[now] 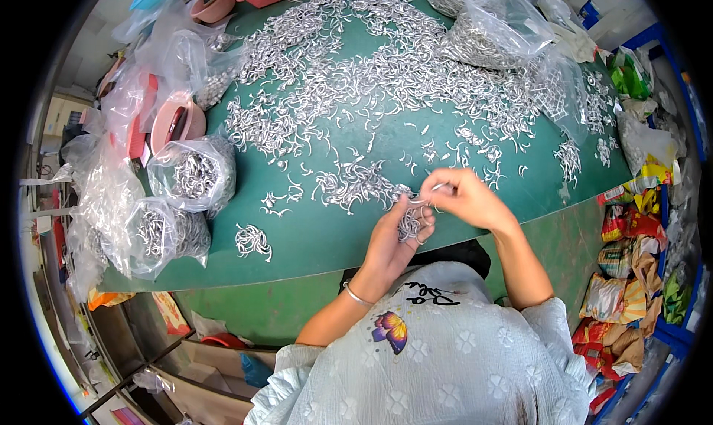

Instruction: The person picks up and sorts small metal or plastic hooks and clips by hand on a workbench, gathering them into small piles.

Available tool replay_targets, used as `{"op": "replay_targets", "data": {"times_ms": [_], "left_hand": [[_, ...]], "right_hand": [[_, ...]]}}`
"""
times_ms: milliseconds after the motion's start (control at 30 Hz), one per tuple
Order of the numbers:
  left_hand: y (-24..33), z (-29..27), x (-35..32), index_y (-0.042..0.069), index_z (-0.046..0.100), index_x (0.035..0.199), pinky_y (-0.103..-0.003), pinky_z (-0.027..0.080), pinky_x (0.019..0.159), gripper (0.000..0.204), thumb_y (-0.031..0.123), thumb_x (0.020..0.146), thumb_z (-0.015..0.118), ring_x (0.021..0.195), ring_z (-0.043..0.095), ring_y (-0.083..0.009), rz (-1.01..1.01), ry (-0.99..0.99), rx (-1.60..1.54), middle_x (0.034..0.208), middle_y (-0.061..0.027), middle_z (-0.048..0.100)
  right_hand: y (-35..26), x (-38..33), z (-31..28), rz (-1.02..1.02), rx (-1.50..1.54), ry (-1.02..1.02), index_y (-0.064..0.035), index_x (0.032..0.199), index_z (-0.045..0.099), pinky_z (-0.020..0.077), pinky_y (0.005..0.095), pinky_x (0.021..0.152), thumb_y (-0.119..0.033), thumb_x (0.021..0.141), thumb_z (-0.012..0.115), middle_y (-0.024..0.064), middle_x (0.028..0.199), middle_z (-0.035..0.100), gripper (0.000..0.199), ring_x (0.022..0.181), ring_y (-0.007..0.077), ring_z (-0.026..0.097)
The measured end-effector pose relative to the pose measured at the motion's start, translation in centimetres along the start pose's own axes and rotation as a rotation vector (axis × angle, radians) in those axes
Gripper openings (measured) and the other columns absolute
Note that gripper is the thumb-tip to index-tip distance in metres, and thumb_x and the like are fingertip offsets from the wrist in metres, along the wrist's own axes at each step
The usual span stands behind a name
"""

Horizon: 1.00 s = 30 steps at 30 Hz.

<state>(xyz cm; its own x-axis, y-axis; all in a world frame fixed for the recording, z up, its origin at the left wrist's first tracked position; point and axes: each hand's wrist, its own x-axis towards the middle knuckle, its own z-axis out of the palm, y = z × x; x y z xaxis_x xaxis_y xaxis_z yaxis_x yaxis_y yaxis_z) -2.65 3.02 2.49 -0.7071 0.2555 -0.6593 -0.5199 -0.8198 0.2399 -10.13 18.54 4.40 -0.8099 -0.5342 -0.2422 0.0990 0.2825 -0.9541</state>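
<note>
Silver pieces point(408, 224) part-hidden in left hand point(388, 238)

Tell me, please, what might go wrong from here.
Pieces could slip: the left hand cups several curved silver pieces near the front edge of the green table, so any that drop might fall to the floor.

The small loose pile lies toward that same edge, so a passing sleeve could perhaps sweep it off.

The open clear bag of similar pieces might spill if knocked over.
</note>
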Motion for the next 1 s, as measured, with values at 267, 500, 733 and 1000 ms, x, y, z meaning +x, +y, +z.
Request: {"op": "replay_targets", "data": {"times_ms": [267, 500, 733, 1000], "left_hand": [[-0.4, -2.3, 1.7, 0.003, 0.054, 0.096, -0.022, 0.034, 0.052, 0.017, 0.019, 0.098, 0.048, 0.06, 0.034, -0.0082, -0.081, -0.439, -0.341, 0.069, 0.0019, 0.036], [-0.3, -2.6, 1.4, 0.003, 0.053, 0.094, -0.021, 0.029, 0.049, 0.021, 0.021, 0.1, 0.045, 0.058, 0.031, -0.0078, -0.009, -0.277, -0.21, 0.067, 0.0022, 0.033], [-1.3, -1.6, 0.5, 0.002, 0.053, 0.093, -0.026, 0.047, 0.068, 0.021, 0.022, 0.098, 0.049, 0.068, 0.044, -0.0123, -0.142, -0.201, -0.425, 0.073, -0.0011, 0.042], [-2.3, -0.8, 0.5, 0.0, 0.055, 0.102, -0.037, 0.052, 0.09, 0.023, 0.021, 0.097, 0.049, 0.105, 0.059, -0.0247, -0.14, -0.144, -0.093, 0.106, -0.0123, 0.062]], "right_hand": [[2.9, -0.4, -4.5, 0.024, 0.723, 0.228, 0.0003, 0.094, 0.058, 0.0254, 0.0195, 0.05, -0.02, 0.1, 0.043, -0.0079, 0.061, 0.033, 0.026, 0.054, 0.0037, 0.028], [1.7, -3.1, -3.8, 0.002, -0.369, 0.336, -0.0021, 0.084, 0.063, 0.0404, 0.031, 0.056, -0.01, 0.076, 0.072, 0.0034, 0.068, 0.051, 0.014, 0.061, 0.0153, 0.05], [3.6, -4.2, -1.9, -0.131, -0.78, 0.315, -0.0042, 0.083, 0.059, 0.0435, 0.0409, 0.064, -0.009, 0.075, 0.07, 0.011, 0.08, 0.056, 0.014, 0.076, 0.0332, 0.056], [0.8, -5.3, 0.3, -0.162, -0.284, 0.191, -0.0031, 0.09, 0.063, 0.0432, 0.0326, 0.06, -0.008, 0.082, 0.065, 0.0087, 0.076, 0.053, 0.01, 0.07, 0.0217, 0.055]]}}
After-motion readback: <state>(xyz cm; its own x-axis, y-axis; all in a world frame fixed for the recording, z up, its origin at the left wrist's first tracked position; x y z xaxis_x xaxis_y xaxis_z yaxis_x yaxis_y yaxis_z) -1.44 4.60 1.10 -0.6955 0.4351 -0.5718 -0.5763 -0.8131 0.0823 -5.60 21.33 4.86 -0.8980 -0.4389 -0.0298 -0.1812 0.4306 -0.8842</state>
